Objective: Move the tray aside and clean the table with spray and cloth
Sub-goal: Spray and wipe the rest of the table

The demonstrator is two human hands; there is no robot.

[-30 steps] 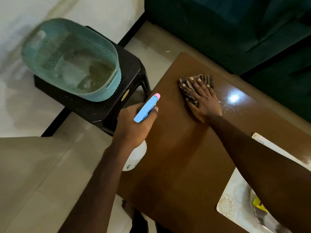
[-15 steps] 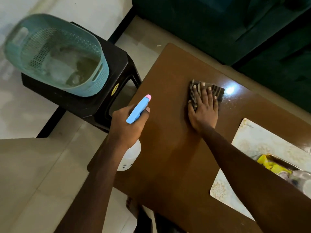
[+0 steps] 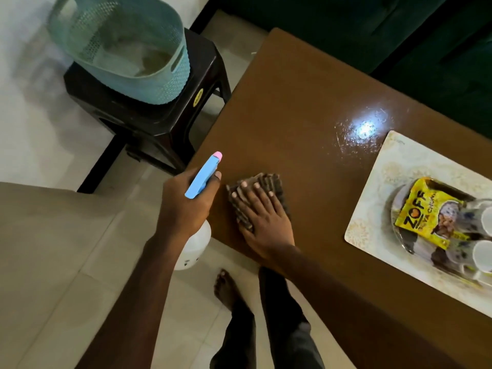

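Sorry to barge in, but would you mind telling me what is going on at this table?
A person is cleaning the brown table. The right hand presses a dark cloth flat on it near the left edge, while the left hand grips a spray bottle just off that edge. The tray, carrying a yellow packet and cups, sits on the table's right side.

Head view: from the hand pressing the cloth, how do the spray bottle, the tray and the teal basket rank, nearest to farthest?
1. The spray bottle, just left of the right hand, gripped by the left hand.
2. The tray, on the table to its right.
3. The teal basket, on the stool past the table's far-left corner.
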